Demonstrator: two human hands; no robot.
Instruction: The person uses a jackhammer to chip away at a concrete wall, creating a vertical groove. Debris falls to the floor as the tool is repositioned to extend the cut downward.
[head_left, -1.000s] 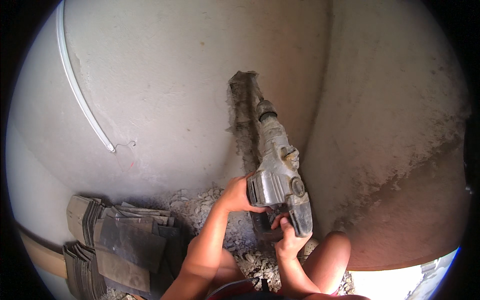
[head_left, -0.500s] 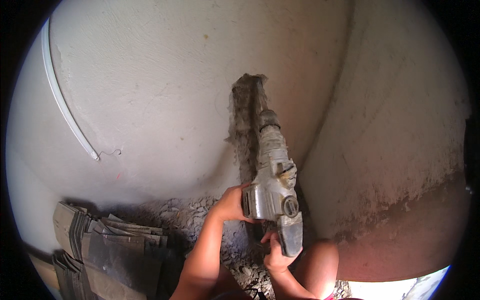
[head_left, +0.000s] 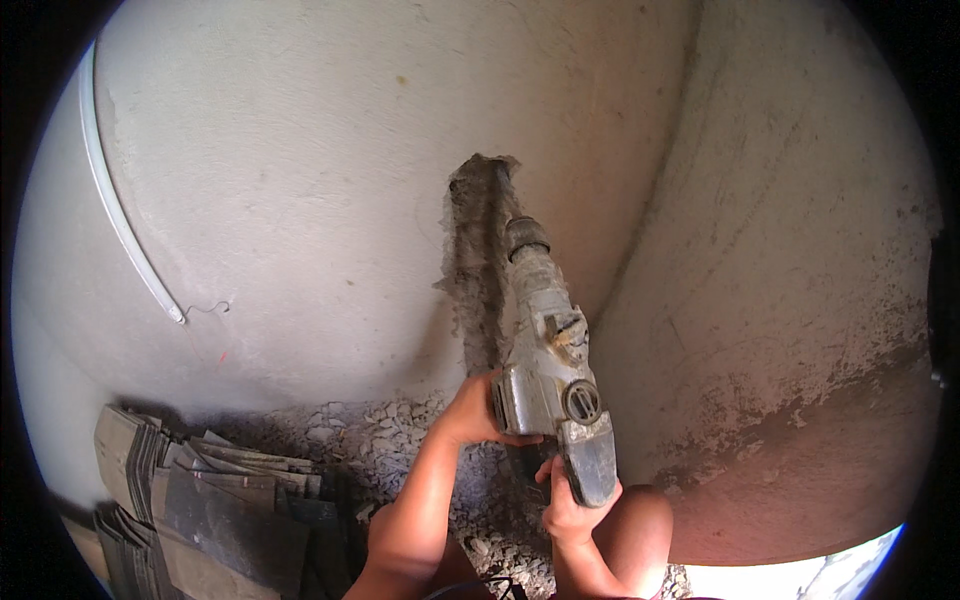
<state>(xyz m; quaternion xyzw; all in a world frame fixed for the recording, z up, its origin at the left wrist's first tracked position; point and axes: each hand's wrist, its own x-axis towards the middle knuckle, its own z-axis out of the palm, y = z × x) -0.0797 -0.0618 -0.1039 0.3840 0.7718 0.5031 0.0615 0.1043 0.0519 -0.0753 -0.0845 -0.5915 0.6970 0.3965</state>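
A large dusty rotary hammer (head_left: pixel 540 340) points up and away from me, its front end against a rough vertical channel (head_left: pixel 478 255) cut into the plaster wall. My left hand (head_left: pixel 472 410) grips the tool's body from the left side, with its fingertips hidden underneath. At the rear, my right hand (head_left: pixel 572 508) is wrapped around the handle below the dark end cap. The bit is mostly hidden by the chuck and the channel's right edge.
Broken rubble (head_left: pixel 370 440) covers the floor at the wall's foot. Stacked dark flat panels (head_left: pixel 230 510) stand at the lower left. A white conduit (head_left: pixel 125 215) with a loose wire runs down the left wall. Another wall (head_left: pixel 770 300) rises close on the right, peeling low down.
The rear of the hammer and both hands have shifted slightly right, while the wall and channel sit a little further left in view. The hold on the tool is the same.
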